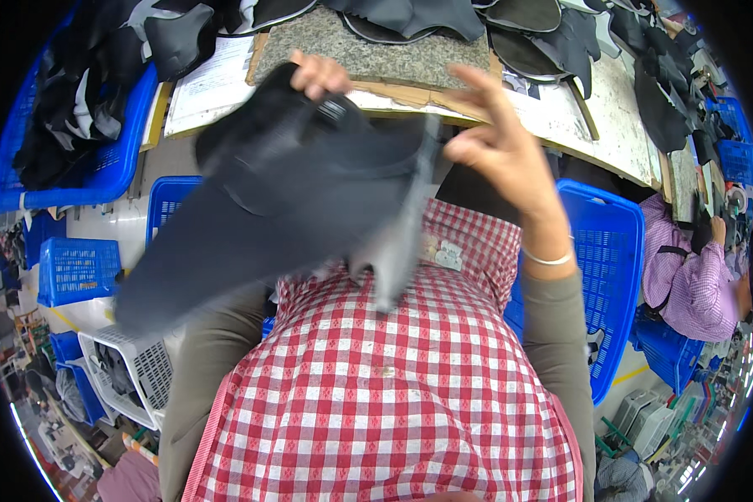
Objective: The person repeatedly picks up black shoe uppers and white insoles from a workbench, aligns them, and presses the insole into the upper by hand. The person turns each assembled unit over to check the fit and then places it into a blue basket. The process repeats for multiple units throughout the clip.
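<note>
Two hands are raised over the edge of the workbench (619, 125), with one dark grey shoe upper (293, 184) between them. The left hand (320, 75) is curled closed over the top edge of the upper, pinching it near a ribbed black patch, so the piece hangs down and slants toward the person's left. It is blurred, and a lighter grey flap at its right side dangles over the red-and-white checked apron (385, 393). The right hand (498, 138) is just beside the upper's right edge, mostly open, with two fingers stretched upward and the others loosely bent; whether its lower fingers touch the flap I cannot tell. A thin silver bangle (548, 259) circles that wrist.

On the bench behind the hands lies a speckled grey pad (368, 50), with more black cut pieces (560, 42) spread beyond it and a sheet of paper (213, 84) to the left. Blue plastic crates stand around: one full of dark pieces (75, 142) at the left, another (607, 276) beside the person's right arm. At the far right another person in a pink checked shirt (694, 276) works.
</note>
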